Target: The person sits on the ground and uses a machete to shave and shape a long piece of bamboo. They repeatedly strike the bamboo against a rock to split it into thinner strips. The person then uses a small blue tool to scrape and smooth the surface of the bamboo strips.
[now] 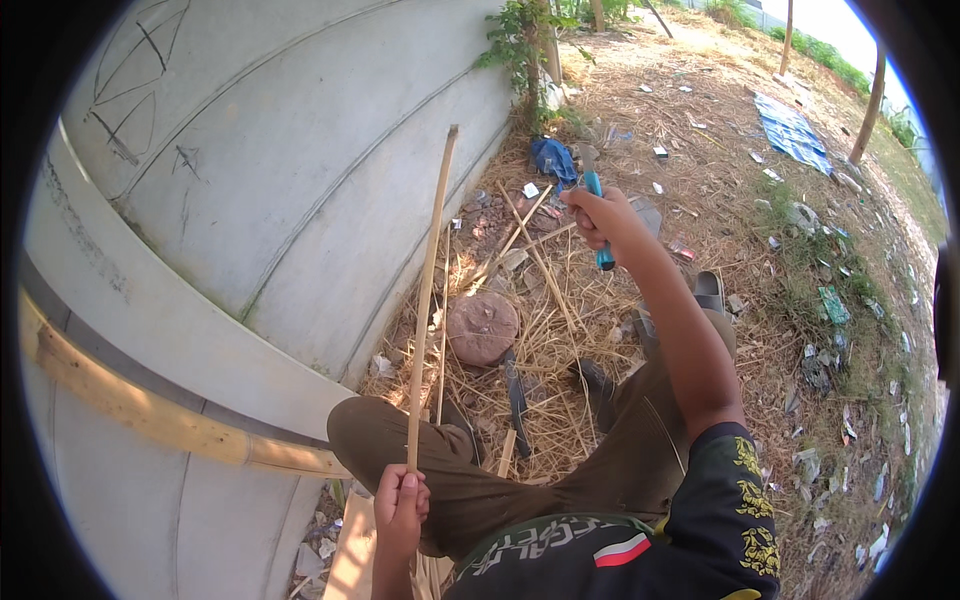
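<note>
My left hand (402, 498) is closed around the lower end of a long, thin bamboo strip (428, 290), which stands nearly upright beside my knee. Raised out ahead, my right hand (602, 218) grips a blue-handled knife (593, 184) with a black butt end. Its short metal blade points up and away from me, well apart from the strip. Between my bent legs a round, flat-topped block (483, 328) rests on the ground. Next to it lies a dark, narrow, blade-like piece (515, 400).
A grey panel wall (330, 150) runs along the left, with a yellow bamboo pole (150, 405) near it. Loose bamboo strips (545, 265) and shavings litter the ground. A blue plastic bag (553, 160) lies ahead, a blue sheet (790, 132) farther right. Scattered litter covers the right.
</note>
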`<state>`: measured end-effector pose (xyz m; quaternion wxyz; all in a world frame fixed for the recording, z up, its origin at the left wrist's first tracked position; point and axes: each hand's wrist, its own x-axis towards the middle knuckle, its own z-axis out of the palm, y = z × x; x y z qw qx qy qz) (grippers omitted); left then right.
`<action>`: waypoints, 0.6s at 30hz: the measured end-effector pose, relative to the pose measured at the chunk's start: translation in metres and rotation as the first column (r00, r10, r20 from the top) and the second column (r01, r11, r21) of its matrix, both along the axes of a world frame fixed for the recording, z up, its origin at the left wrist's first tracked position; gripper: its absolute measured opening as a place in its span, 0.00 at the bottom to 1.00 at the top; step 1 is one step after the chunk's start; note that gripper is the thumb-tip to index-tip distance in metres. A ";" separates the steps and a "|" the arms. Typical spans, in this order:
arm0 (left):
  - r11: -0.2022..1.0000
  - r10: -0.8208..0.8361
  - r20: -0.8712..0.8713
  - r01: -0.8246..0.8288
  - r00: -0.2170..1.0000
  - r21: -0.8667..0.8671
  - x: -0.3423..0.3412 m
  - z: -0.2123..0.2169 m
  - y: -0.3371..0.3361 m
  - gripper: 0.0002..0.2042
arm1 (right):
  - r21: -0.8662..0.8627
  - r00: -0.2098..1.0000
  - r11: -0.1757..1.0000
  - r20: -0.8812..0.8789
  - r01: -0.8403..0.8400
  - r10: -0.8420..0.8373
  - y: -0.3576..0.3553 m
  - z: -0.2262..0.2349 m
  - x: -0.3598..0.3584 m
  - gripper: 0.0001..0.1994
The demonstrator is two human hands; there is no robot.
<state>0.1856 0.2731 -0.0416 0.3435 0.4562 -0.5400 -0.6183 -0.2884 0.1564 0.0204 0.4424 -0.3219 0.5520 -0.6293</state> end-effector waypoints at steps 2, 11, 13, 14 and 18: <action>0.993 0.046 -0.014 -0.047 0.999 -0.111 -0.014 0.032 -0.015 0.10 | -0.048 0.999 0.999 0.023 -0.021 0.023 0.005 0.007 0.009 0.13; 0.827 0.213 0.670 0.234 0.711 -0.512 -0.188 0.033 -0.257 0.31 | -0.183 0.993 0.979 0.097 0.091 -0.074 0.027 0.034 0.006 0.13; 0.805 0.156 0.738 0.349 0.657 -0.480 -0.215 0.000 -0.274 0.39 | -0.170 0.990 0.977 0.076 0.126 -0.115 0.031 0.032 0.000 0.13; 0.783 -0.067 0.708 0.477 0.703 -0.400 -0.234 -0.006 -0.266 0.41 | -0.150 0.987 0.976 0.052 0.161 -0.154 0.040 0.028 -0.014 0.13; 0.767 -0.417 0.770 0.642 0.483 0.013 -0.223 -0.087 -0.288 0.46 | -0.132 0.975 0.969 -0.056 0.208 -0.217 0.058 0.022 -0.027 0.14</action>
